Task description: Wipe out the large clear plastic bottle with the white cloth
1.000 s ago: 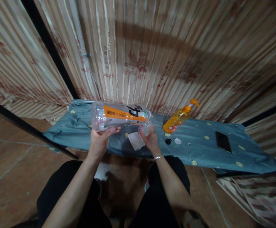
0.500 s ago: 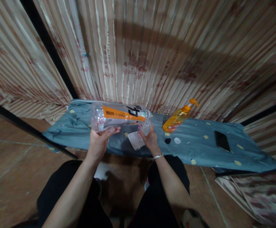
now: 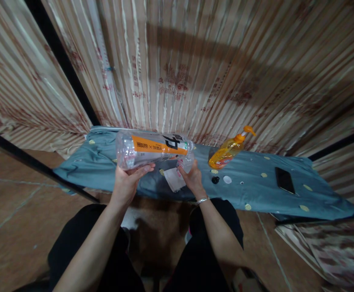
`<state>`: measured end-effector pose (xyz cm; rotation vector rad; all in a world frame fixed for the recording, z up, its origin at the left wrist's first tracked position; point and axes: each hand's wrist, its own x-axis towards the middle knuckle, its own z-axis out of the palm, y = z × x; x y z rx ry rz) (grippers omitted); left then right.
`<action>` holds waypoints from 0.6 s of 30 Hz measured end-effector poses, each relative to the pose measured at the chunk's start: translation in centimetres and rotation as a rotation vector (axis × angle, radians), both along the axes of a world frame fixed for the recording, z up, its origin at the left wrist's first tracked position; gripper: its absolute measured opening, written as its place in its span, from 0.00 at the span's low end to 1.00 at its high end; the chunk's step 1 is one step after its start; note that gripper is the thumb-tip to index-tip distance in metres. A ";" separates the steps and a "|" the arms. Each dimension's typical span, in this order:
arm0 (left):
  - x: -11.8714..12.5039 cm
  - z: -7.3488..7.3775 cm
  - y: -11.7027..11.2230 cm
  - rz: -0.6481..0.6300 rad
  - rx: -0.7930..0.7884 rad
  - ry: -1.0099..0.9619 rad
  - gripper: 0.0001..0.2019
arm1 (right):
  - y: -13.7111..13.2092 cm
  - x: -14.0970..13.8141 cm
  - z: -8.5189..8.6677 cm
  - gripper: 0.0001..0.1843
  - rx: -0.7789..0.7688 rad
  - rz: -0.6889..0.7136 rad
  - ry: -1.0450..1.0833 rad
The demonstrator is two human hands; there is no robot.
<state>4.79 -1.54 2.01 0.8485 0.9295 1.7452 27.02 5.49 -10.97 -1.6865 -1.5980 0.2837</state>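
My left hand (image 3: 128,181) grips the base end of a large clear plastic bottle (image 3: 152,148) with an orange and black label, held on its side with its neck pointing right. My right hand (image 3: 191,177) is closed round a small clear cup or bottle (image 3: 187,162) right under the big bottle's mouth. Both are held just above a table covered with a grey-blue cloth (image 3: 104,162). A white paper or tissue (image 3: 174,179) lies on the cloth beside my right hand.
An orange pump bottle of liquid (image 3: 228,151) stands on the cloth to the right. A small black cap (image 3: 215,180) and a white cap (image 3: 227,179) lie near it. A black phone (image 3: 284,180) lies further right. Striped curtains hang behind. My knees are below the table edge.
The big bottle and both hands have stayed almost still; the view has shifted only slightly.
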 end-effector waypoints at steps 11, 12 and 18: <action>0.1 0.3 -0.1 0.023 -0.029 0.008 0.29 | -0.1 -0.1 0.2 0.30 -0.015 0.003 0.001; 0.1 0.4 -0.1 0.025 -0.028 0.010 0.29 | -0.1 -0.1 0.2 0.30 -0.016 0.006 0.006; 0.3 0.9 -0.1 0.035 -0.026 0.017 0.27 | -0.1 -0.1 0.2 0.29 0.020 0.020 0.048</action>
